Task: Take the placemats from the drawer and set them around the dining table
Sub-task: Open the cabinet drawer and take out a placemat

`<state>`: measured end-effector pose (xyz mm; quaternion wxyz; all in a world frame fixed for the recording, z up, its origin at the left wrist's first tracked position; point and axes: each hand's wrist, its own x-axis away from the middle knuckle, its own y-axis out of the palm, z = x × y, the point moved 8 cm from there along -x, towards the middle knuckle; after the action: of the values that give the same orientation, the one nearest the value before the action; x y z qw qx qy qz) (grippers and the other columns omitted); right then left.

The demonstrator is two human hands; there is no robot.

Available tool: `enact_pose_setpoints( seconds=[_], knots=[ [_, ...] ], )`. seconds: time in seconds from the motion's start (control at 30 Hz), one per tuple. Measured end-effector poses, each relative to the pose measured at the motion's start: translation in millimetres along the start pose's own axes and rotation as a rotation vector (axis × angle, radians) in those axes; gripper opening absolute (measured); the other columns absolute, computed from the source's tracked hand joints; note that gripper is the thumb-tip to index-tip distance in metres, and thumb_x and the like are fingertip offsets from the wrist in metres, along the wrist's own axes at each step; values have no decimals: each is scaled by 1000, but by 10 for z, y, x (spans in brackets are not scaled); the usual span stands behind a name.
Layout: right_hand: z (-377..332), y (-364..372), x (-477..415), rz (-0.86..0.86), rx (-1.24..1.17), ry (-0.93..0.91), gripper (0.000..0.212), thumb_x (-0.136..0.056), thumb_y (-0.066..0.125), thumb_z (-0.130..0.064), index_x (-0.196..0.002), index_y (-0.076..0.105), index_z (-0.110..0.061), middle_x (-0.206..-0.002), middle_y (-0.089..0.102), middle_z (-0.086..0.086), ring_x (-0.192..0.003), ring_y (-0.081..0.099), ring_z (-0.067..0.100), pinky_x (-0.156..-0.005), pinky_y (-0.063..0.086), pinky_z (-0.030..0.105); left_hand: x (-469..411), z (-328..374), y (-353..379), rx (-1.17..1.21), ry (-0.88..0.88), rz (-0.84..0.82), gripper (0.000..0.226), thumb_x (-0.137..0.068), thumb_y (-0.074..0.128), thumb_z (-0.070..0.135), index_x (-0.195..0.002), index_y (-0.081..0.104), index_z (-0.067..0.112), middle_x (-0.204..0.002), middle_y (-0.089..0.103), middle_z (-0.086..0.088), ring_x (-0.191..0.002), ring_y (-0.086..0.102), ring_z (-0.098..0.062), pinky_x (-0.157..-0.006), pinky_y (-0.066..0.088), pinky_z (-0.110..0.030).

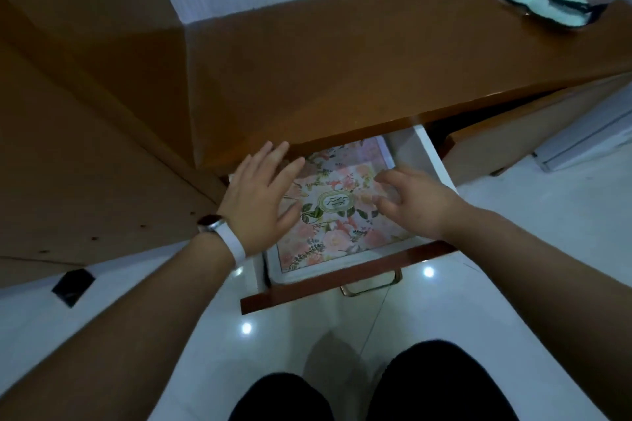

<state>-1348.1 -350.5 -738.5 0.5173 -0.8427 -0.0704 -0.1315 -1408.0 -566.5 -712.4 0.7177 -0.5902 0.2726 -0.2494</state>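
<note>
A white drawer (pixel 432 161) with a brown front (pixel 342 280) is pulled out from under a brown sideboard. Inside lie floral placemats (pixel 328 225), pink flowers with a green oval label in the middle, stacked flat. My left hand (pixel 260 195) hovers over the drawer's left side with fingers straight and spread, holding nothing. My right hand (pixel 413 202) is over the right part of the placemats, fingers loosely bent and spread; whether its fingertips touch the top mat is blurred. The back of the stack is hidden under the sideboard top.
The brown sideboard top (pixel 342 72) overhangs the drawer. A white and dark fluffy cloth in clear wrap (pixel 543 3) lies at its far right. A brass handle (pixel 372 285) hangs on the drawer front. Glossy white floor (pixel 205 335) and my dark-clad knees (pixel 437 383) are below.
</note>
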Motion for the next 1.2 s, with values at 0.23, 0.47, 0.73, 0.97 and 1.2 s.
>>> enact_pose_setpoints(
  seconds=[0.23, 0.47, 0.73, 0.97, 1.2],
  knots=[
    [28, -222, 304, -117, -117, 124, 55, -96, 54, -40, -145, 42, -17, -144, 45, 4, -130, 42, 24, -103, 38, 35, 253, 203, -148, 319, -303, -287, 61, -89, 51, 47, -143, 41, 21, -152, 35, -6, -136, 36, -28, -109, 35, -43],
    [212, -159, 363, -214, -142, 202, 59, -88, 50, -46, -139, 45, -15, -133, 48, 4, -123, 46, 26, -100, 44, 36, 371, 272, 128, 536, -661, -387, 60, -93, 57, 39, -147, 34, 23, -154, 26, -2, -130, 38, -18, -109, 28, -29],
    [270, 152, 140, -250, -174, 281, 57, -92, 58, -34, -142, 42, -11, -140, 43, 11, -128, 41, 28, -107, 36, 37, 395, 132, 596, 549, -905, -390, 61, -89, 57, 43, -144, 37, 24, -155, 22, -4, -139, 28, -29, -113, 29, -38],
    [284, 307, 17, -388, -176, 399, 62, -85, 61, -48, -138, 43, -21, -141, 42, 2, -129, 40, 24, -104, 36, 40, 431, 111, 664, 557, -974, -413, 65, -87, 58, 39, -145, 33, 22, -154, 17, -3, -139, 27, -26, -111, 26, -32],
    [350, 454, -98, -430, -165, 502, 66, -85, 61, -42, -140, 38, -15, -145, 38, 8, -127, 43, 30, -105, 41, 46, 530, 55, 876, 699, -1088, -473, 78, -83, 65, 39, -147, 23, 29, -158, 5, 6, -141, 25, -29, -112, 32, -40]
  ],
)
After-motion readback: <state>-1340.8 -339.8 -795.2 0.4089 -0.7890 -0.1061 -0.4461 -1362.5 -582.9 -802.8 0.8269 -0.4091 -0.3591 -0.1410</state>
